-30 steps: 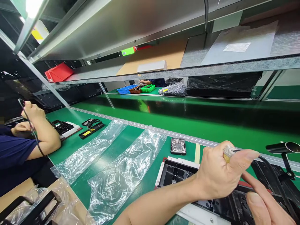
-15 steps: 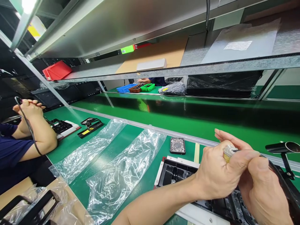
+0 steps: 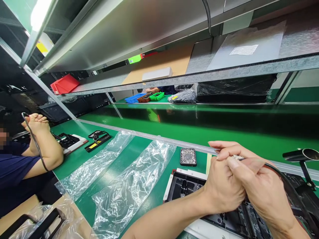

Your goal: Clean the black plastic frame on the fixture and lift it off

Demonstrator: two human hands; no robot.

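Glossy black moulded housing (image 3: 189,186) lay on the green bench. Above it, left hand (image 3: 223,187) and right hand (image 3: 261,186) pressed together, both pinching a thin black cable (image 3: 279,172).

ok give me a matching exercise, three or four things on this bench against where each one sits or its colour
Things:
1. bin
2. small tray of screws
3. cable
4. plastic bags

Place or colour:
a. held in both hands
b. red, on the upper shelf
c. lying flat on the green mat
d. just beyond the black housing

Pairs: 1-b, 2-d, 3-a, 4-c
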